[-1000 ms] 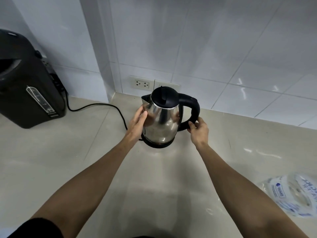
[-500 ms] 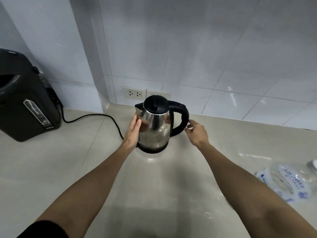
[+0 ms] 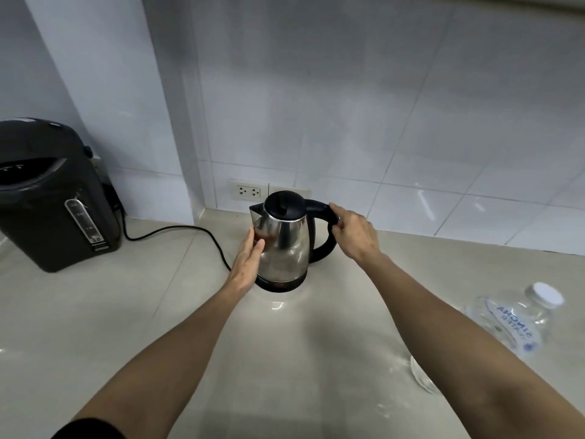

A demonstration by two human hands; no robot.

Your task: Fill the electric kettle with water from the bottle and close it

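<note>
A steel electric kettle [image 3: 285,245] with a black lid, handle and base stands upright on the pale counter near the wall, lid down. My left hand [image 3: 248,264] lies flat against the kettle's left side, fingers straight. My right hand [image 3: 353,231] curls over the top of the black handle. A clear plastic water bottle [image 3: 512,318] with a white cap lies on its side on the counter at the right, partly hidden behind my right forearm.
A tall black water boiler [image 3: 53,198] stands at the far left. A black cord [image 3: 177,231] runs along the counter to the kettle's base. A wall socket [image 3: 248,191] sits just behind the kettle. A tiled wall bounds the counter.
My right hand let go of the lower handle, opened, then rose and closed on the handle's top. My left hand stays against the kettle's side. The view tilted, showing more of the bottle.
</note>
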